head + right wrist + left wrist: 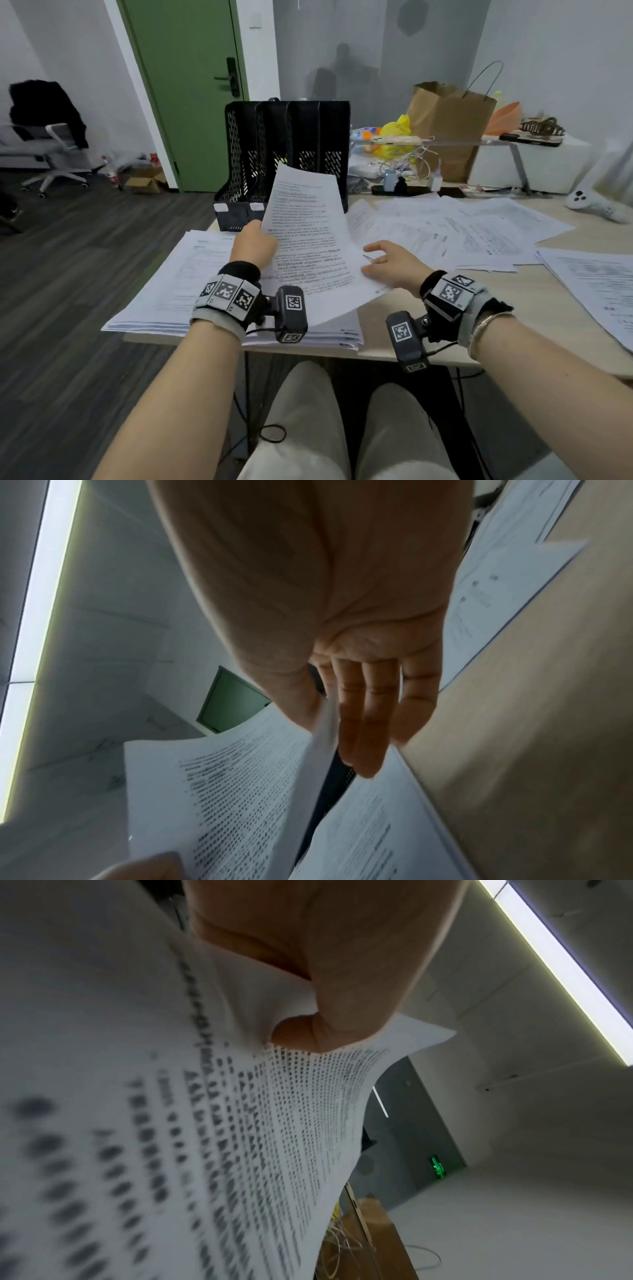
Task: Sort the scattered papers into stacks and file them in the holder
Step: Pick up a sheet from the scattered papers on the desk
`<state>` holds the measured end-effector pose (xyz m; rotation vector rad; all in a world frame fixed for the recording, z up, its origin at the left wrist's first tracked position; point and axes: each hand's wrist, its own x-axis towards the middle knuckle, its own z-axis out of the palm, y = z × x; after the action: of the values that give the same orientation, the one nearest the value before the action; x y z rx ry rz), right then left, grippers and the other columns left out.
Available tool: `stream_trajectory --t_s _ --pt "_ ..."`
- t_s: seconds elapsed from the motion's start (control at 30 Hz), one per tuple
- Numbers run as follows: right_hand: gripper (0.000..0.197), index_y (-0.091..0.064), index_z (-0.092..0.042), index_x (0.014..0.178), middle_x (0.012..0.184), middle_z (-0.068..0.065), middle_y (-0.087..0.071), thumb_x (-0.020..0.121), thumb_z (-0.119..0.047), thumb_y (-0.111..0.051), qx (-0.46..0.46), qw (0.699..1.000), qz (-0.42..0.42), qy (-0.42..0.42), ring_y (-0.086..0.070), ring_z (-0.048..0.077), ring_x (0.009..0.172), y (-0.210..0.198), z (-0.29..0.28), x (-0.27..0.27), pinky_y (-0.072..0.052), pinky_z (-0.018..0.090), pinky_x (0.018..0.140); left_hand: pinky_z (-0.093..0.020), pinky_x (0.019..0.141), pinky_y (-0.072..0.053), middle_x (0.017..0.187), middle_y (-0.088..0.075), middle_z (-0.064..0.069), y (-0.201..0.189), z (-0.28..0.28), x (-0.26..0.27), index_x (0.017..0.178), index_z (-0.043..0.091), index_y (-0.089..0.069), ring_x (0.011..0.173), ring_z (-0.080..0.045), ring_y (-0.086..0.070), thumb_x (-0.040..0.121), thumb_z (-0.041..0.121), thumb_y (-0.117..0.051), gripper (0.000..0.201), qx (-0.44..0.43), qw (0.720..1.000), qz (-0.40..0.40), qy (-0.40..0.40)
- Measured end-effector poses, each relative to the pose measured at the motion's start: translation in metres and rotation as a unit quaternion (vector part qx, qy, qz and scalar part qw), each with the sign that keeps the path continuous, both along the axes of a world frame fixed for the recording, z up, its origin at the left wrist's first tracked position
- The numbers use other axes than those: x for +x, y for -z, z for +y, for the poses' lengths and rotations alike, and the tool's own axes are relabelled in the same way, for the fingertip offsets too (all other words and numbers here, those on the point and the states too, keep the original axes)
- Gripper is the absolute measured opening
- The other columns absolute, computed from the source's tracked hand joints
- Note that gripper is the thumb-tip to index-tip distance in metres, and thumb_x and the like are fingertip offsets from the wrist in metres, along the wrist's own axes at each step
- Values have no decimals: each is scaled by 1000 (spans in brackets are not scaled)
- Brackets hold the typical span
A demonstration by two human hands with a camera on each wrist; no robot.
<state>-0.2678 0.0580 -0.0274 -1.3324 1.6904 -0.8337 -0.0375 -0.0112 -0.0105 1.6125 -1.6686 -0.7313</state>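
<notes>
Nearest the table (404, 346) edge, a squared stack of papers (191, 284) lies on the left, directly under the raised sheet. The left hand (252, 245) pinches the printed sheet (308, 246) by its left margin — the left wrist view shows the thumb (356, 993) pressed on the printed face, the paper bowing away from that one point. The right hand (394, 263) lies at the sheet's right edge with fingers (359, 723) straight and relaxed; the right wrist view shows the edge running between thumb and fingers, but no firm pinch is evident.

Judgement: the step in hand is placing this sheet on the left stack. Done well, the right hand steadies the loose edge so the sheet comes down flat, corners are matched to the stack below before the left thumb lets go, and the pinch stays light to avoid creasing. A single-point hold lets the far corner curl and land askew.

Further out, scattered papers (462, 233) cover the middle and right of the table, overlapping — much sorting appears to remain. A second pile (596, 291) sits at the right edge.

At the far left corner stands the black mesh holder (287, 154), upright, its slots apparently unfilled.
</notes>
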Motion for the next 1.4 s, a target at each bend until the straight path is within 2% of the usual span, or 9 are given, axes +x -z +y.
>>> stream_trajectory --t_s 0.13,0.33,0.43,0.67,0.8,0.93,1.1,1.27,1.4 --pt "37 -57 -10 121 68 3 -50 84 -4 -63 -8 1000 2 -27 -40 14 50 6 -15 20 -31 21 41 -33 78 -40 109 -58 -21 4 -12 23 94 3 -51 99 -32 -53 88 7 -42 11 45 997 -53 -21" --pt "32 -58 -9 116 63 7 -57 85 -1 -62 23 999 7 -46 -54 13 49 16 -26 41 -43 19 43 -34 86 -39 131 -48 -19 10 -12 43 139 0 -22 118 -34 -50 93 10 -44 52 106 992 -42 -61" --pt "29 -56 -6 116 65 8 -56 87 2 -58 45 998 -5 -43 -57 12 46 18 -29 42 -47 20 42 -40 98 -41 138 -43 -20 15 -8 44 146 6 -10 122 -36 -48 94 10 -36 58 156 984 -72 -38" --pt "33 -50 7 120 67 12 -58 87 8 -56 72 996 -42 -39 -59 10 39 20 -26 32 -51 21 42 -33 93 -42 116 -60 -15 23 -12 32 113 -1 -65 117 -32 -53 92 1 -40 32 124 976 -177 9" --pt "33 -51 10 117 66 13 -59 85 8 -59 83 995 -38 -46 -59 10 41 20 -21 26 -53 21 46 -32 95 -40 125 -59 -15 26 -14 26 114 2 -66 118 -31 -52 93 -1 -40 33 114 977 -182 12" --pt "32 -53 10 115 65 15 -59 84 7 -60 87 995 -30 -41 -59 9 40 22 -17 16 -54 21 47 -31 85 -39 103 -56 -12 32 -18 19 102 2 -65 96 -23 -50 93 0 -39 27 130 970 -204 32" --pt "26 -54 6 111 66 16 -55 86 9 -57 92 993 -71 -9 -56 9 35 25 -11 11 -49 21 40 -37 99 -37 123 -56 -17 30 -27 8 114 -2 -58 114 -34 -51 93 8 -38 31 129 951 -278 29" --pt "16 -63 -5 102 77 2 -60 86 -7 -62 61 997 38 7 -56 8 47 24 -22 -5 -44 19 46 -28 77 -39 89 -54 -3 12 -26 -19 83 9 -55 86 -19 -52 95 19 -47 18 140 935 -300 126" --pt "19 -66 -9 104 98 3 -61 86 -13 -64 25 995 96 21 -55 13 70 21 -37 -27 -43 20 55 -32 104 -32 141 -44 -5 4 -24 -54 136 10 -45 129 -22 -42 89 31 -61 54 134 922 -309 192"
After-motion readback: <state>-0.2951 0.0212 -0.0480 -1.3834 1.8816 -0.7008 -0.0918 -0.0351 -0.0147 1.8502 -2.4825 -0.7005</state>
